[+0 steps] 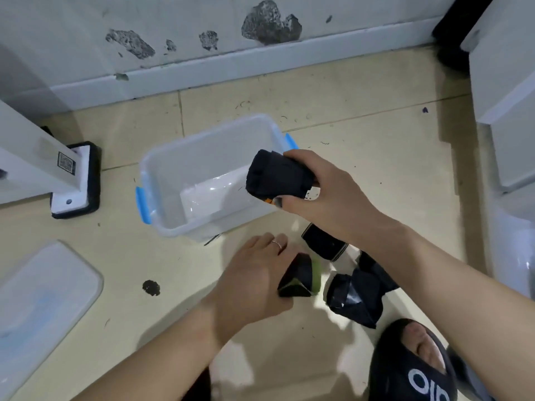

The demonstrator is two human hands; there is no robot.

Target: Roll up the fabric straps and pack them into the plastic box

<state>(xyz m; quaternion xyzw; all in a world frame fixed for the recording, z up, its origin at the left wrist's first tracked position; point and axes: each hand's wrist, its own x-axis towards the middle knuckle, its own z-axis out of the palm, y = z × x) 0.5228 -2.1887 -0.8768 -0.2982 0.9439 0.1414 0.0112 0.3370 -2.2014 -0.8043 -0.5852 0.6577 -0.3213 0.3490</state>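
Right hand (324, 192): grasps rolled black strap (278, 176) over plastic box (162, 180) rim. Left hand (254, 279): grips green-edged black strap (302, 276) on floor (362, 111), near loose straps (356, 296).

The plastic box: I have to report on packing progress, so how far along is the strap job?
Early. The plastic box looks empty, its lid off on the floor. One strap is done: the right hand holds a black roll over the box. The left hand grips a green-edged strap. Left: that one, another roll and a crumpled strap.
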